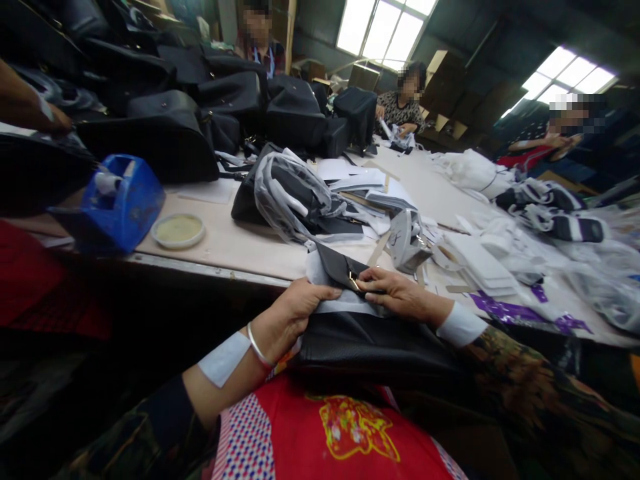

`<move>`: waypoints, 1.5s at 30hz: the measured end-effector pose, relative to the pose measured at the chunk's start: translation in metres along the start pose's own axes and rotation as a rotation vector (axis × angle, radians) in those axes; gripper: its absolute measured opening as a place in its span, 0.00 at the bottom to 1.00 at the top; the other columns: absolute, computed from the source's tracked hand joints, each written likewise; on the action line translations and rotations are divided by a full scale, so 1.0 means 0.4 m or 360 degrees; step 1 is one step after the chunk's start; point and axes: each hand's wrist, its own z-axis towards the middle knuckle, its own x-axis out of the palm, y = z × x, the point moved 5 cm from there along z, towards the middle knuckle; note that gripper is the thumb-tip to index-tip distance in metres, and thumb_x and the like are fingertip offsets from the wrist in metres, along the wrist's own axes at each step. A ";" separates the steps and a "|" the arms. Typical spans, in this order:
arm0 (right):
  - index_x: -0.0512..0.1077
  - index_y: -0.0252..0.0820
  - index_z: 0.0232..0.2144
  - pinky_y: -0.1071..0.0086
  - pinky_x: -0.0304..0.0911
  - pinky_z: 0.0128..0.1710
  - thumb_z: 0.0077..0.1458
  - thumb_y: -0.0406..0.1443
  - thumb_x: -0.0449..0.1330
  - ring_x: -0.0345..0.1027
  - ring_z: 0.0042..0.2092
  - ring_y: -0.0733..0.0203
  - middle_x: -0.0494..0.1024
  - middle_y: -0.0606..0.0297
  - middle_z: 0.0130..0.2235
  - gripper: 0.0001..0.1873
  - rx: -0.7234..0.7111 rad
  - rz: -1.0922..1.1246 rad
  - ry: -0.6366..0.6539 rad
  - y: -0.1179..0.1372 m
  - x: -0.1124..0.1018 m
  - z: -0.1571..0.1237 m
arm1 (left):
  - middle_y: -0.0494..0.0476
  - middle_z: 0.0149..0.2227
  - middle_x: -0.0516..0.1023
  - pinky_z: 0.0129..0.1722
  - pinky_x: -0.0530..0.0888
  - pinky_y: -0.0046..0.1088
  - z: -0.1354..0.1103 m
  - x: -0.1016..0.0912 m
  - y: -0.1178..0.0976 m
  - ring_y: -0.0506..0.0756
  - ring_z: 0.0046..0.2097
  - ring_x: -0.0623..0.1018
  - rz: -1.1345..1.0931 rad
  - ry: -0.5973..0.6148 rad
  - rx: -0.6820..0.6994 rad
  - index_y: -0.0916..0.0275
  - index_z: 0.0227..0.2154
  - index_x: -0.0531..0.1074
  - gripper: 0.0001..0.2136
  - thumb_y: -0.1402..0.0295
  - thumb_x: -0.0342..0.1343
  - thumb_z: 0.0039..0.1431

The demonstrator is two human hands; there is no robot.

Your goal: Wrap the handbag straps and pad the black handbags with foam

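Far left on the table (pixel 225 248): a blue tape dispenser (pixel 120 200) beside a shallow round dish (pixel 179 230). Then the left hand (pixel 290 313), curled closed on the edge of a black bag (pixel 370 343) (white paper (pixel 345 305) under the thumb). Bag on the lap, against the table edge. Right hand (pixel 397 293) pinched onto the bag's flap by the gold clasp (pixel 353 281). Further right, purple strips (pixel 500 308).

Dim room; skylights (pixel 385 30) glare; edges warped
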 end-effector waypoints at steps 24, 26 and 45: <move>0.77 0.42 0.50 0.59 0.66 0.55 0.66 0.40 0.54 0.71 0.51 0.53 0.74 0.53 0.50 0.17 0.0045 -0.0138 -0.0182 0.028 0.023 -0.013 | 0.59 0.32 0.82 0.42 0.75 0.35 0.011 0.015 0.010 0.58 0.35 0.81 -0.0105 0.0142 0.0060 0.67 0.34 0.79 0.17 0.75 0.69 0.35; 0.76 0.43 0.52 0.59 0.65 0.56 0.66 0.41 0.54 0.71 0.51 0.53 0.74 0.54 0.51 0.18 0.0060 -0.0093 -0.0180 0.020 0.017 -0.017 | 0.60 0.35 0.83 0.44 0.75 0.35 0.008 0.018 0.008 0.59 0.36 0.81 -0.0147 0.0225 0.0068 0.67 0.37 0.79 0.19 0.73 0.70 0.37; 0.79 0.43 0.49 0.56 0.68 0.55 0.65 0.46 0.55 0.73 0.52 0.52 0.78 0.55 0.50 0.20 0.0209 0.0182 -0.0326 -0.028 0.004 -0.046 | 0.63 0.37 0.84 0.41 0.76 0.33 -0.017 0.008 0.011 0.59 0.36 0.82 -0.0218 0.0282 -0.0072 0.68 0.38 0.80 0.18 0.71 0.72 0.41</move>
